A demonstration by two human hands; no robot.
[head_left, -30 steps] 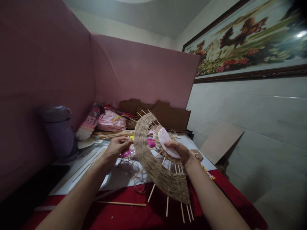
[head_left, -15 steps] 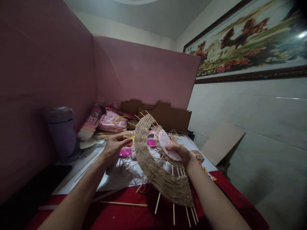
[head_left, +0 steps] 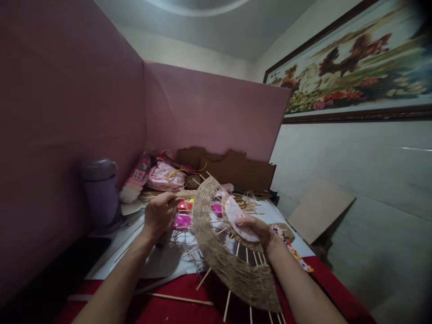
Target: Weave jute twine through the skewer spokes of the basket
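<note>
A half-woven jute basket (head_left: 222, 252) with wooden spokes sticking out is held on edge above the table. My right hand (head_left: 257, 228) grips its pink dotted fabric-covered base (head_left: 238, 215) from the right, thumb across it. My left hand (head_left: 161, 213) is closed at the left of the woven rim, fingers pinched near thin wooden sticks; what it holds is too small to make out. Loose jute twine (head_left: 189, 245) trails under the basket onto white paper (head_left: 168, 258).
A red cloth (head_left: 175, 310) covers the near table, with a loose wooden stick (head_left: 180, 299) on it. A purple lidded cup (head_left: 101, 191) stands left. Pink bags (head_left: 165, 175), stick bundles and brown cardboard (head_left: 236, 168) crowd the back. Pink partition walls enclose left and rear.
The view shifted, so everything sits lower and further right in frame. My left hand closed up into a tighter pinch at the basket rim. My right hand keeps its grip.
</note>
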